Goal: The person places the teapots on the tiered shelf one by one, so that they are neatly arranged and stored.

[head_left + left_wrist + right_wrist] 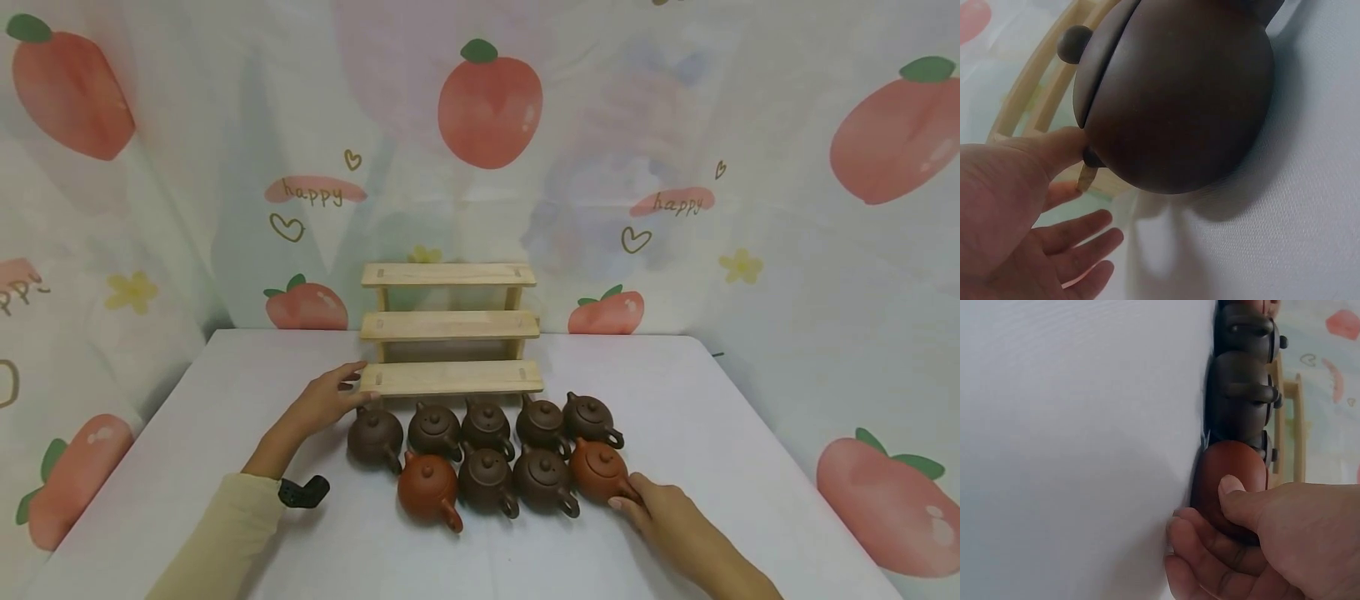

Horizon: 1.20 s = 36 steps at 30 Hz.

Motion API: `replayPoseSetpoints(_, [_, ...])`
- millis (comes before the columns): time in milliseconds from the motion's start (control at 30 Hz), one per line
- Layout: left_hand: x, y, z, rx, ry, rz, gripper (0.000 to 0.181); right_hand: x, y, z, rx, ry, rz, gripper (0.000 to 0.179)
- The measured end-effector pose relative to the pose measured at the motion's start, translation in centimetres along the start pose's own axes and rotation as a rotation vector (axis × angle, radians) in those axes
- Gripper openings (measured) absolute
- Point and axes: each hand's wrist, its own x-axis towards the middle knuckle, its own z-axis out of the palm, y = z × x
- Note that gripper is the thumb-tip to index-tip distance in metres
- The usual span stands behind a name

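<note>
My right hand (663, 512) holds the handle end of a reddish-brown clay teapot (597, 468) at the right of the front row. In the right wrist view, the thumb lies on the body of this teapot (1235, 464) and the fingers curl below it. My left hand (328, 402) is at the left end of a three-step wooden rack (450, 379), fingers spread and loosely extended. Close beside it stands a dark brown teapot (375, 437). In the left wrist view, that teapot (1179, 100) hides the thumb tip of my left hand (1029, 206).
Several more dark teapots (486, 479) stand close together in two rows before the rack. Another reddish-brown teapot (427, 490) is at the front left. Under everything lies a white tablecloth (375, 567), with a fruit-printed curtain (600, 100) behind and at the sides.
</note>
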Motion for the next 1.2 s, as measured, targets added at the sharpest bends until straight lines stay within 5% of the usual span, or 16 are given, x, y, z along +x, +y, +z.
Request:
replayPoseSetpoints(467, [0.0,0.1,0.0,-0.012,-0.002,-0.007,0.075,-0.2,-0.2,0.2,0.009,0.018,0.043,0.021])
replayPoseSetpoints(733, [-0.1,-0.2,0.2,-0.016,-0.015,-0.019,0.078,-0.8,0.1,0.6,0.027,0.118,-0.050,0.028])
replayPoseSetpoints(1200, [0.0,0.0,-0.2,-0.011,-0.016,-0.012,0.077,-0.6,-0.3,-0.4,0.006,0.136,-0.045,0.024])
